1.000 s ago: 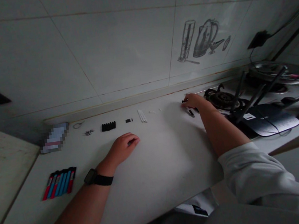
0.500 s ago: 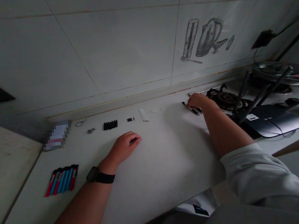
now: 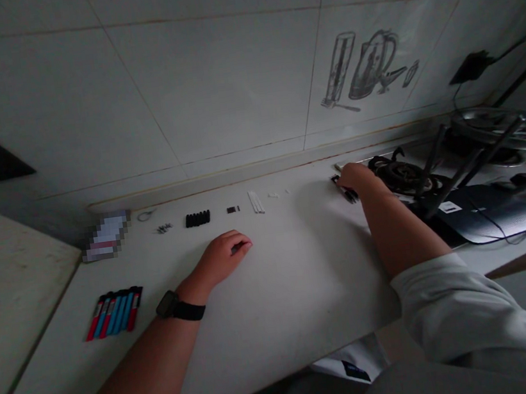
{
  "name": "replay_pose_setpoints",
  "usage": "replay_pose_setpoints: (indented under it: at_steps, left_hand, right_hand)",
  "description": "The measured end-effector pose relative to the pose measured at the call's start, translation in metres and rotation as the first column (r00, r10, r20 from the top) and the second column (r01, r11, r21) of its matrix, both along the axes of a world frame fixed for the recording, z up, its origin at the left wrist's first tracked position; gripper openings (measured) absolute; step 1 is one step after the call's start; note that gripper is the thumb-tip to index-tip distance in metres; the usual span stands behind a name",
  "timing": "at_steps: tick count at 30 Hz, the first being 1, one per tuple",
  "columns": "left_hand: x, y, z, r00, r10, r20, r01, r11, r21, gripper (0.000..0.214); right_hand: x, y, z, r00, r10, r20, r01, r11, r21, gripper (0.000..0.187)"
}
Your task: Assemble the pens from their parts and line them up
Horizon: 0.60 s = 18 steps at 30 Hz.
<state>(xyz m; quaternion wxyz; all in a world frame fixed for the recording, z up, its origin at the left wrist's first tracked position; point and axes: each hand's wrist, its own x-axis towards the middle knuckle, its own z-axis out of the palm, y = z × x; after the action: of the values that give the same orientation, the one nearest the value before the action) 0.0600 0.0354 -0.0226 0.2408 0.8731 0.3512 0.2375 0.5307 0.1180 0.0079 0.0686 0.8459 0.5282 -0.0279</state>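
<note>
Black pens (image 3: pixel 350 193) remain under the right hand (image 3: pixel 356 178), left hand (image 3: pixel 224 254) unmoved.

We see red and blue pens (image 3: pixel 115 312) on the white bench (image 3: pixel 278 279); black caps (image 3: pixel 197 218); a black watch (image 3: pixel 169 305).

white counter (image 3: pixel 292 270) | red-blue markers (image 3: pixel 116 312) | black caps (image 3: pixel 197 218) | white sticks (image 3: pixel 256 202) | dark pens (image 3: pixel 348 193) | router (image 3: pixel 489 219)
</note>
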Motion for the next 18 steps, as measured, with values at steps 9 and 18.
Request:
replay_pose_setpoints:
  at_steps: [9,18]
  left_hand:
    - [0.001,-0.001,0.001,1.000,-0.003,0.010,0.003,1.000,0.008,0.020]
    - [0.000,-0.001,-0.001,1.000,-0.006,0.006,0.006,1.000,0.008,0.021]
  right_hand:
    - [0.005,0.004,-0.005,1.000,-0.018,0.018,0.017,1.000,0.016,0.045]
    - [0.012,0.007,-0.009,0.999,-0.006,-0.035,0.008,0.999,0.051,0.046]
